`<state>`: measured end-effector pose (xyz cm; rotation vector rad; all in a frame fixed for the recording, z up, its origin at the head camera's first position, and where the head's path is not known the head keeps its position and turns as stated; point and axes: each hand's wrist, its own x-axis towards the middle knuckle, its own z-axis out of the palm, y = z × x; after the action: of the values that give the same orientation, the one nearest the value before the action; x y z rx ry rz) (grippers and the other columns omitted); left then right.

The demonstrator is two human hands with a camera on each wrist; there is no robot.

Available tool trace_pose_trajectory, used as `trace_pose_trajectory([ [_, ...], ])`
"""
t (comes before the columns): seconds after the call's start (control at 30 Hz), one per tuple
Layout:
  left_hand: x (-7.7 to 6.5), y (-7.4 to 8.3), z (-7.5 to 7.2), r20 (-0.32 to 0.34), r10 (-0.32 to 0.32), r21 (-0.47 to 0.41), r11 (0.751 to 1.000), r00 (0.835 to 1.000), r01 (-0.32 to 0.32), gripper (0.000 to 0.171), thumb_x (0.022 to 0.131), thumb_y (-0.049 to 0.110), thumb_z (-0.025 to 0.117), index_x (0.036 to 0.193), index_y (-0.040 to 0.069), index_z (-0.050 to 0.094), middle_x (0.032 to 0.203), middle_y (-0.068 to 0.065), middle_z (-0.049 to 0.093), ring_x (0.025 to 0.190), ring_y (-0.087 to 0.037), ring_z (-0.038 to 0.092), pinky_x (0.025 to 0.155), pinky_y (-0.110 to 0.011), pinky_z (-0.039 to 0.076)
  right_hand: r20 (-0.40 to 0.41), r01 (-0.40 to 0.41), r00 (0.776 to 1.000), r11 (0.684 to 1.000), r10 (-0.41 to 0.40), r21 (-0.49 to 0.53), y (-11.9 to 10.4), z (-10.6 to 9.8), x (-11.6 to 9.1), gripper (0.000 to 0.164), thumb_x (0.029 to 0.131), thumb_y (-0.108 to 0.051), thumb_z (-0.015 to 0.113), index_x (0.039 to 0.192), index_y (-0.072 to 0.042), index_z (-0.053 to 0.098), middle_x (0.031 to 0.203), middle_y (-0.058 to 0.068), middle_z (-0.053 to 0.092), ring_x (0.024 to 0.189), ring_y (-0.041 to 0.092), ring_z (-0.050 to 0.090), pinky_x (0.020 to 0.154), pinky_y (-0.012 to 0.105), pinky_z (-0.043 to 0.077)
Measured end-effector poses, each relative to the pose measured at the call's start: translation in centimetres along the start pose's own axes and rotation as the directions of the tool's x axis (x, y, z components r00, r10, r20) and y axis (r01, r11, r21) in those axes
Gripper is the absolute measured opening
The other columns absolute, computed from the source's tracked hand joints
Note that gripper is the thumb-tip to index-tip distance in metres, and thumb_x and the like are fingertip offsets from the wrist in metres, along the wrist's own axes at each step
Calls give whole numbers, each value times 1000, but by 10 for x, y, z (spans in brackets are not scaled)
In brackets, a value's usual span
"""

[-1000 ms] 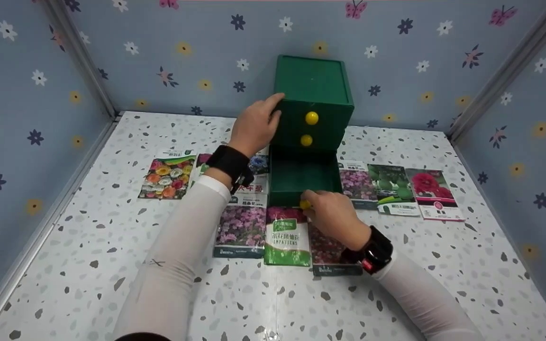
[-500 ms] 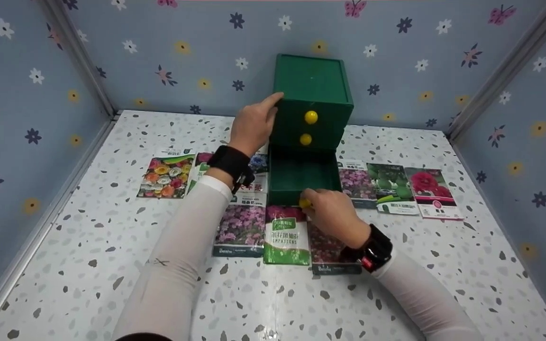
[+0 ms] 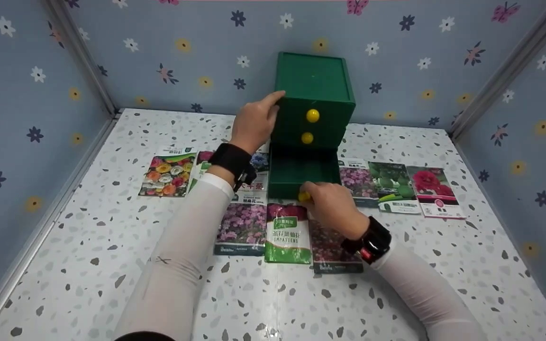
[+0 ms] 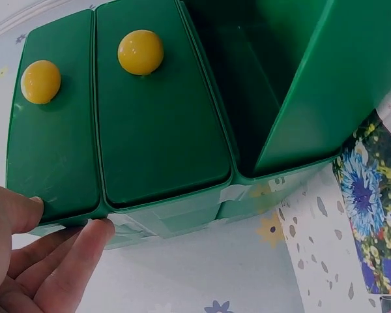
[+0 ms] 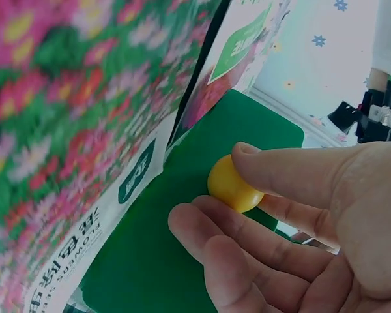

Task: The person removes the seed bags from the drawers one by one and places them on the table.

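A green cabinet (image 3: 313,78) stands against the back wall, with yellow knobs on its drawers. Its two upper drawers are closed, while the bottom drawer (image 3: 296,170) is pulled out and looks empty inside. My left hand (image 3: 254,125) rests on the cabinet's upper left front corner. In the left wrist view, one fingertip (image 4: 32,207) touches the top drawer's front and another lies at the side edge. My right hand (image 3: 334,206) pinches the yellow drawer knob (image 5: 231,186) of the bottom drawer between thumb and fingers.
Flower seed packets lie around the cabinet: an impatiens packet (image 3: 288,234) and a purple-flowered packet (image 3: 241,225) in front, a multicoloured one (image 3: 168,175) at left, a green-fruit packet (image 3: 393,187) and a red-flowered one (image 3: 436,192) at right. Patterned walls enclose the speckled table (image 3: 235,303).
The bottom drawer has slid a little inward toward the cabinet, with my right hand on its knob. My left hand stays at the cabinet's corner.
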<state>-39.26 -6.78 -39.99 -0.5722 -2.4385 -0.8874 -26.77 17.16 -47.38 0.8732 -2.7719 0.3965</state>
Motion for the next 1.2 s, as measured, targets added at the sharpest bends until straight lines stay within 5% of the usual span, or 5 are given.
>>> trace_pose_trajectory([
  [0.5,1,1,-2,9,-17,-15,1000,1000,17,40,120,20,55,159,17,64,71,-12,58,56,-21,44,61,-33,39,76,-114,990,993,115,-18,16,3,46,23,98,-16,86,119,-9,79,103,10,80,85,29,76,80,47,65],
  [1.2,1,-2,1,-8,3,-15,1000,1000,-4,40,120,19,56,158,15,65,70,-15,60,53,-18,36,59,-32,34,34,-197,979,977,201,-82,46,19,81,25,104,-17,82,127,-9,77,114,14,79,98,35,76,91,51,63],
])
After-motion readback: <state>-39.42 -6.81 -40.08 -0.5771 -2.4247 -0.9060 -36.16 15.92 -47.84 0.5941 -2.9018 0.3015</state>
